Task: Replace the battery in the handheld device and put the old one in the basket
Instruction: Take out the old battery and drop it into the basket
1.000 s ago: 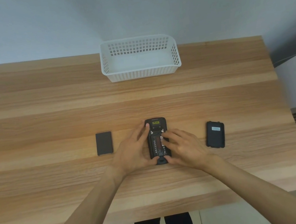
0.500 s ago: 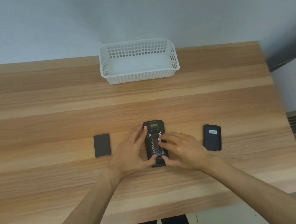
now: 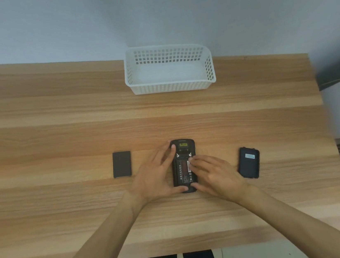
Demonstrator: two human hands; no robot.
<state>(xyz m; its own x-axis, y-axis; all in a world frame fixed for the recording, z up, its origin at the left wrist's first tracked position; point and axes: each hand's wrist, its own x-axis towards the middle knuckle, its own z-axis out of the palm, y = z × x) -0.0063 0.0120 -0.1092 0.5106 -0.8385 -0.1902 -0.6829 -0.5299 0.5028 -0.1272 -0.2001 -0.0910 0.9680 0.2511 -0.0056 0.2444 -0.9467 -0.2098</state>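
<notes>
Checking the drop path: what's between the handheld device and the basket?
Nothing. The head view shows only bare wooden table between the handheld device and the white basket, which sits at the far edge.

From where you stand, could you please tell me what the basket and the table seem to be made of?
The basket looks like moulded white plastic, matt to slightly glossy: thin walls pierced by a regular grid of square holes and a rolled rim. The table shows light wood grain in long plank-like bands with a smooth, low-sheen surface; whether it is solid wood or a printed laminate cannot be told.
</notes>
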